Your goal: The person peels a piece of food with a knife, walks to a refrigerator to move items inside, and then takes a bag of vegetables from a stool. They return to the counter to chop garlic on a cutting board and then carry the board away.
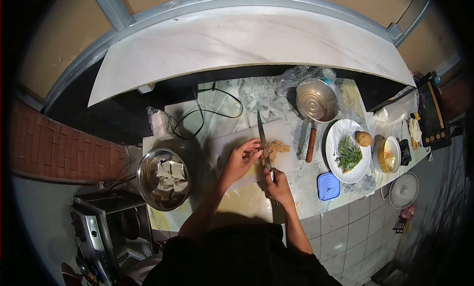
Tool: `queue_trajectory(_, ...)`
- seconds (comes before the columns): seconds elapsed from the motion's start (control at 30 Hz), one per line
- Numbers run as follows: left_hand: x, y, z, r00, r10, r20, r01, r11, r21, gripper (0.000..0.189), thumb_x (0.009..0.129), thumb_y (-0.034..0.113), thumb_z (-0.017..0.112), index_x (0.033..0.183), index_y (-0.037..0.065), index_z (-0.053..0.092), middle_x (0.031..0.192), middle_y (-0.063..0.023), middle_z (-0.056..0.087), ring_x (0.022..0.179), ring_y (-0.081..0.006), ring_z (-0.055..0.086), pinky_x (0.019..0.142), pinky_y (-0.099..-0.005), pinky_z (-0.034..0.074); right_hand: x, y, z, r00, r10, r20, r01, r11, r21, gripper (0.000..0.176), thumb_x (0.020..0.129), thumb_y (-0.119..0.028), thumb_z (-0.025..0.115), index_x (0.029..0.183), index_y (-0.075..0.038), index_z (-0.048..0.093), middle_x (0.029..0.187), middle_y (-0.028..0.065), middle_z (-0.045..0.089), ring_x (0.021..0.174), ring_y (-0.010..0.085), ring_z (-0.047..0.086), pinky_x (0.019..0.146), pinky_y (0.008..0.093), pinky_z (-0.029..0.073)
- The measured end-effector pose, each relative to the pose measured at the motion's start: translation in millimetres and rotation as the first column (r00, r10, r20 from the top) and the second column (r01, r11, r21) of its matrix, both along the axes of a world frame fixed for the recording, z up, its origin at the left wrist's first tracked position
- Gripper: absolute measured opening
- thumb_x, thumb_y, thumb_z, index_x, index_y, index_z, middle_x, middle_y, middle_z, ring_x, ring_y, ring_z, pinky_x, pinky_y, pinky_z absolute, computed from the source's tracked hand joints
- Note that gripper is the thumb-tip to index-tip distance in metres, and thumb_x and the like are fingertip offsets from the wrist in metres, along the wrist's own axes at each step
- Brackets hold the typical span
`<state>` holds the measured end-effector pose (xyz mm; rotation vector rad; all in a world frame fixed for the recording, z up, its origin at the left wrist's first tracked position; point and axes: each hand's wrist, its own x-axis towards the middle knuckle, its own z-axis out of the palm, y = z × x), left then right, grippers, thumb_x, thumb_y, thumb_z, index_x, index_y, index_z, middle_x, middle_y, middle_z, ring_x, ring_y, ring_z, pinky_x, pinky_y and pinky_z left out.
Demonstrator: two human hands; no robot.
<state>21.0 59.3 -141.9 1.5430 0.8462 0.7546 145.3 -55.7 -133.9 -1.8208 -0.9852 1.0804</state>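
My right hand is wrapped around the handle of a kitchen knife, whose long dark blade points away from me over a white cutting board. Beside the blade is my left hand, fingers bent and somewhat apart, the tips right at the knife's left side. Brown, soft-looking chopped food lies in a small heap on the board, just right of the blade. Some of it overlaps the blade in this view.
Left of the board stands a steel bowl holding pale folded pieces. On the right are a saucepan, a white plate with chopped greens and a round brown item, a blue lid and a yellow bowl. A black cable loops behind.
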Motion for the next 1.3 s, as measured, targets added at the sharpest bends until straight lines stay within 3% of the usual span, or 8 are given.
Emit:
queue_trajectory(0.3,13.4,-17.3,-25.3,0.945,0.187,0.269,-0.107,0.952,-0.287,0.046,0.08,0.003,0.067,0.123,-0.001,0.049,0.097,-0.0115,0.064,0.087,-0.0117,0.06,0.077,-0.0224,0.049,-8.3,-4.0,-3.5,0.996,0.035,-0.086,-0.026,0.994,0.109,0.032,0.096,-0.025,0.046,0.076,0.0,0.049,0.046,-0.0018,0.038,0.037,0.0074,0.035,0.036,0.0269,0.029)
queue_trajectory(0.37,11.8,-17.4,-26.2,0.939,0.198,0.279,-0.102,0.94,-0.325,0.046,0.08,0.002,0.067,0.122,-0.001,0.049,0.096,-0.0099,0.064,0.086,-0.0099,0.06,0.076,-0.0214,0.048,-9.5,-3.1,19.7,0.907,-0.021,-0.422,-0.004,0.998,-0.058,0.03,0.097,-0.026,0.045,0.081,0.0,0.048,0.046,-0.0025,0.036,0.035,0.0068,0.033,0.034,0.0256,0.029)
queue_trajectory(0.5,4.3,-18.1,-24.5,0.954,0.157,0.257,-0.087,0.961,-0.264,0.038,0.082,0.002,0.064,0.118,-0.002,0.052,0.094,-0.0086,0.064,0.085,-0.0085,0.06,0.075,-0.0203,0.048,-9.5,-9.2,16.8,0.876,-0.004,-0.482,-0.015,0.999,-0.036,0.029,0.097,-0.026,0.043,0.084,-0.001,0.047,0.045,-0.0024,0.035,0.033,0.0069,0.032,0.033,0.0256,0.028)
queue_trajectory(0.7,-1.9,-3.6,-14.3,0.987,0.028,0.16,-0.024,0.999,-0.029,0.025,0.086,0.002,0.057,0.11,-0.003,0.058,0.094,-0.0126,0.065,0.083,-0.019,0.063,0.073,-0.0301,0.05,5.1,-19.0,-2.1,0.993,-0.063,-0.103,0.068,0.997,0.037,0.033,0.094,-0.03,0.049,0.078,-0.001,0.048,0.045,0.0,0.037,0.035,0.0097,0.035,0.035,0.0281,0.03)
queue_trajectory(0.77,-1.8,4.9,-7.9,0.994,0.022,-0.108,0.021,0.923,0.384,0.026,0.083,0.007,0.06,0.108,0.0,0.06,0.098,-0.0114,0.061,0.089,-0.0273,0.06,0.08,-0.0375,0.047,12.0,-20.3,5.8,0.927,-0.084,0.365,0.052,0.994,0.095,0.039,0.091,-0.029,0.052,0.069,0.003,0.046,0.048,0.0179,0.047,0.043,0.0306,0.049,0.044,0.0396,0.036)
queue_trajectory(0.9,-1.2,12.2,-4.7,0.918,0.104,-0.382,0.165,0.777,0.607,0.025,0.082,0.013,0.06,0.104,0.001,0.063,0.101,-0.012,0.058,0.1,-0.0286,0.054,0.08,-0.0356,0.045,22.3,-26.0,12.3,0.871,-0.11,0.478,0.091,0.994,0.063,0.028,0.086,-0.021,0.058,0.076,0.003,0.047,0.056,0.0236,0.052,0.054,0.0411,0.054,0.05,0.0447,0.039)
queue_trajectory(1.03,-8.9,19.5,0.5,0.932,0.039,-0.361,0.183,0.809,0.559,0.02,0.081,0.015,0.06,0.096,0.003,0.065,0.099,-0.0112,0.057,0.095,-0.0293,0.055,0.08,-0.0372,0.043,30.0,-34.5,-13.2,0.767,-0.188,0.613,0.133,0.982,0.134,0.023,0.08,-0.014,0.062,0.076,0.003,0.047,0.062,0.0216,0.055,0.058,0.0416,0.055,0.054,0.0454,0.042)
queue_trajectory(1.3,-59.0,10.7,17.5,0.963,0.262,-0.055,-0.219,0.888,0.404,0.012,0.077,0.011,0.069,0.081,0.001,0.063,0.078,-0.0111,0.063,0.07,-0.0207,0.062,0.064,-0.0306,0.047,42.1,-34.8,-47.0,0.69,-0.22,0.689,0.097,0.972,0.213,0.021,0.077,-0.008,0.063,0.084,0.006,0.049,0.082,0.0259,0.054,0.077,0.0437,0.054,0.068,0.0487,0.044)
